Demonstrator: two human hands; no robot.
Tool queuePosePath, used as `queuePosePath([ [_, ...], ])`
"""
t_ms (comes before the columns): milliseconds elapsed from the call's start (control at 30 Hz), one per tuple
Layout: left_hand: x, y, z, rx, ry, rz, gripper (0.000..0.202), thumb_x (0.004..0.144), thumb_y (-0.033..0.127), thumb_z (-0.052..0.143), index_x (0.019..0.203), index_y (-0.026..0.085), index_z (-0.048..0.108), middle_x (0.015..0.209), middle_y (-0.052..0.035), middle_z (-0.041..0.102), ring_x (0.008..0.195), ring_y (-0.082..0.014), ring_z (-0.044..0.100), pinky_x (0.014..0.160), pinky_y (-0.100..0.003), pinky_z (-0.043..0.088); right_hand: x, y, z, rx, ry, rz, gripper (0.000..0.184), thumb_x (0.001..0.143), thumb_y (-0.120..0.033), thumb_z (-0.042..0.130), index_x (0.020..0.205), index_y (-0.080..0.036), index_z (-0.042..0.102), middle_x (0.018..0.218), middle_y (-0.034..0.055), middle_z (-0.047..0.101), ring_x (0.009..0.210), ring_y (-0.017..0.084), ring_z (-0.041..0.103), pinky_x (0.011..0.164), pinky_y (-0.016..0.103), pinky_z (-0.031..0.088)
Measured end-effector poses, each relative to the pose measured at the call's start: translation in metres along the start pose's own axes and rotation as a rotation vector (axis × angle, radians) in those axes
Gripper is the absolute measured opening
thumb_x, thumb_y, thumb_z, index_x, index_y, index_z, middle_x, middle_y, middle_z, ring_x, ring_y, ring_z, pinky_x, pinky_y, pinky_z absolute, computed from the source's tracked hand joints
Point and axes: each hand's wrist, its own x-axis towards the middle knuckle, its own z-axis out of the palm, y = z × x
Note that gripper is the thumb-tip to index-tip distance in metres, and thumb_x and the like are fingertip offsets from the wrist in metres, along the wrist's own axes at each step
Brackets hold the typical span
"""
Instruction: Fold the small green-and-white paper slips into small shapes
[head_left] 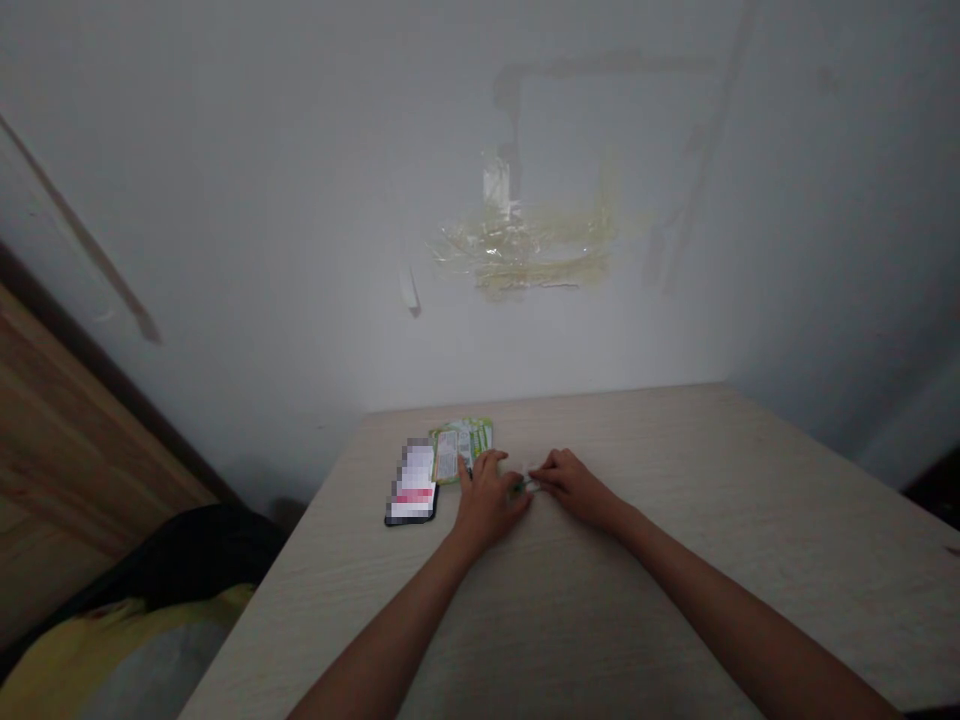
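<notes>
Both my hands rest on a pale wooden table [675,560], close together near its far edge. My left hand [486,498] lies knuckles up with fingers curled, its fingertips over a green and white packet [459,447]. My right hand [576,484] has its fingers bunched in a pinch. Between the two hands sits a small greenish item [523,485], too small to name, which both hands seem to touch.
A phone [413,485] with a lit screen lies left of the packet. The white wall [300,200] behind the table carries old tape residue [525,245]. A yellow and dark cloth bundle [142,610] and a wooden panel [60,460] stand at the left.
</notes>
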Motion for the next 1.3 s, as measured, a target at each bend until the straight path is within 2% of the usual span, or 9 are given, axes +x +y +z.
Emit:
queuePosePath([
  [167,0.001,-0.003,0.001,-0.024,-0.029,-0.016,0.026,0.076,0.044,0.071,0.098,0.031,0.071,0.129,-0.0066,0.051,0.130,-0.0305,0.037,0.110,-0.069,0.002,-0.001,0.000,-0.004,-0.009,-0.041,-0.025,0.029,0.092,-0.026,0.054,0.118,-0.023,0.066,0.099,0.0085,0.059,0.097,0.021,0.051,0.087,0.034,0.042],
  [467,0.002,-0.005,0.003,-0.042,-0.034,-0.027,0.018,0.078,0.042,0.071,0.094,0.034,0.073,0.125,-0.0041,0.056,0.128,-0.0300,0.040,0.109,-0.070,0.002,-0.003,0.001,-0.003,-0.019,-0.012,-0.046,0.026,0.090,-0.026,0.057,0.114,-0.023,0.067,0.097,0.0073,0.059,0.094,0.019,0.053,0.084,0.032,0.042],
  [933,0.003,-0.006,0.003,-0.044,-0.034,0.040,0.018,0.078,0.040,0.071,0.093,0.030,0.071,0.122,-0.0030,0.060,0.126,-0.0289,0.043,0.109,-0.070,0.005,0.002,-0.005,-0.008,-0.367,-0.061,-0.242,0.022,0.096,-0.028,0.048,0.104,-0.018,0.066,0.090,0.0080,0.062,0.086,0.019,0.054,0.079,0.032,0.044],
  [1067,0.003,-0.006,0.004,-0.053,-0.037,0.041,0.016,0.078,0.038,0.071,0.093,0.029,0.071,0.121,-0.0027,0.061,0.125,-0.0284,0.044,0.109,-0.069,0.006,0.002,-0.006,-0.008,-0.363,-0.054,-0.258,0.021,0.096,-0.027,0.048,0.101,-0.018,0.067,0.088,0.0083,0.062,0.085,0.019,0.056,0.078,0.031,0.045],
  [1300,0.003,-0.007,0.007,-0.074,-0.059,0.052,0.021,0.080,0.036,0.070,0.099,0.029,0.069,0.121,-0.0039,0.061,0.126,-0.0272,0.043,0.110,-0.069,0.003,-0.001,-0.006,-0.011,-0.247,-0.049,-0.198,0.024,0.095,-0.029,0.048,0.106,-0.019,0.067,0.094,0.0084,0.064,0.089,0.018,0.058,0.078,0.029,0.048],
])
